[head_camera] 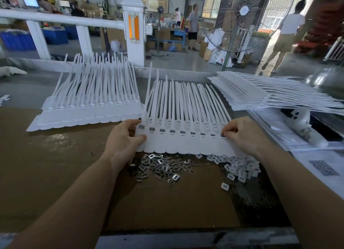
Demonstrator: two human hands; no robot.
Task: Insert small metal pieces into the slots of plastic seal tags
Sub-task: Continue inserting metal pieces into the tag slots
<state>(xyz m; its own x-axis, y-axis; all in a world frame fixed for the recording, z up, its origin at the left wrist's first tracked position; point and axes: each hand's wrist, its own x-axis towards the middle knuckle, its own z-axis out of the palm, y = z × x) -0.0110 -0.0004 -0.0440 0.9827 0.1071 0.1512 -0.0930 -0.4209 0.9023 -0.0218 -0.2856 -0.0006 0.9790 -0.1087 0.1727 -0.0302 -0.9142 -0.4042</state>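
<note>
Loose small grey metal pieces piled on brown cardboard, just below joined row of white plastic seal tags. Left hand grips row's left end, thumb on top. Right hand pinches at rightmost slot, fingers curled on row's right end.

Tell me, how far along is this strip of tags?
Nearly done. The strip shows grey metal pieces in almost every slot. The right hand is pressing at the last slot on the right end, while the left hand grips the other end. A stack waits on the right; loose pieces remain.
</note>
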